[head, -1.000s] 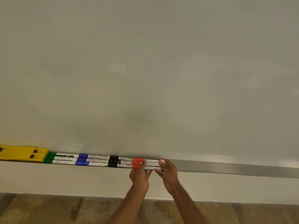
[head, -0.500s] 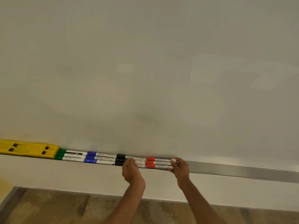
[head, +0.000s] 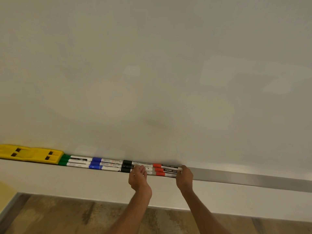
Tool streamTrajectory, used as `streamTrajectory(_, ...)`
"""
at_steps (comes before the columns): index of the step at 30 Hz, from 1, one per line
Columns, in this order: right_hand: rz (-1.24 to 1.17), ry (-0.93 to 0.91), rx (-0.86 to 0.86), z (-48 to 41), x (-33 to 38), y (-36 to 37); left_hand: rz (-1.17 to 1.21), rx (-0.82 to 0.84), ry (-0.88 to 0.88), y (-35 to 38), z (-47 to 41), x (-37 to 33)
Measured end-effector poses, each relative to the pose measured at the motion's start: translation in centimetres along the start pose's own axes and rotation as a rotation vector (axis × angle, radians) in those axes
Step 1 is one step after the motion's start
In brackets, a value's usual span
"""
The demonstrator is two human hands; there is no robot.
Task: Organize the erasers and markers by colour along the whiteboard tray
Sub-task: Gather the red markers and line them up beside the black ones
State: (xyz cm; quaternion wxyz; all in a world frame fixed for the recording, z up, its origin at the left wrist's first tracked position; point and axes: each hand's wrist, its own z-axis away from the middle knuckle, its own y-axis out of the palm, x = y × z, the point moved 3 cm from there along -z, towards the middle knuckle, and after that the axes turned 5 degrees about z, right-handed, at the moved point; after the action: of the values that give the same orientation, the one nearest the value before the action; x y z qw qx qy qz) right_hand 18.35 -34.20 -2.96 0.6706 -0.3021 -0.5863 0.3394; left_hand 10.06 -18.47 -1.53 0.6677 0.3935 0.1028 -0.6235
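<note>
Along the metal whiteboard tray (head: 244, 178) lie, from left to right, yellow erasers (head: 32, 154), green markers (head: 65, 160), blue markers (head: 96, 163), black markers (head: 126, 166) and red markers (head: 159, 169), each colour stacked in rows of three. My left hand (head: 137, 178) rests with its fingers flat on the white barrels of the black markers. At the right ends of the red markers, the fingers of my right hand (head: 184, 177) curl around them.
The whiteboard (head: 152, 81) fills the view above the tray. To the right of my right hand the tray runs on bare. Below are a white wall strip and a wooden floor (head: 50, 217).
My left hand has slid left from the red caps onto the black markers' barrels. My right hand has stayed at the red markers' right ends. The view has shifted a little.
</note>
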Motion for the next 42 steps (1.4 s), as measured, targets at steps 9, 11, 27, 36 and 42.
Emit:
streamTrajectory(9,0.195,0.046,-0.035,0.8,-0.4,-1.7,0.012,-0.001,-0.018,-0.1,-0.2,0.2)
streamTrajectory(11,0.246,0.043,0.002,0.8,-0.3,-1.8,0.015,0.002,-0.021,-0.1,-0.3,0.2)
streamTrajectory(27,0.123,0.006,0.061,1.1,0.7,-2.1,0.006,0.001,-0.007,-0.1,-0.4,1.2)
streamTrajectory(36,-0.07,0.056,0.054,0.7,0.1,-1.9,-0.009,-0.014,0.006,-0.4,0.1,1.7)
streamTrajectory(42,-0.08,0.025,0.076,0.6,-0.2,-2.0,-0.005,0.004,-0.021,-0.7,0.7,1.9)
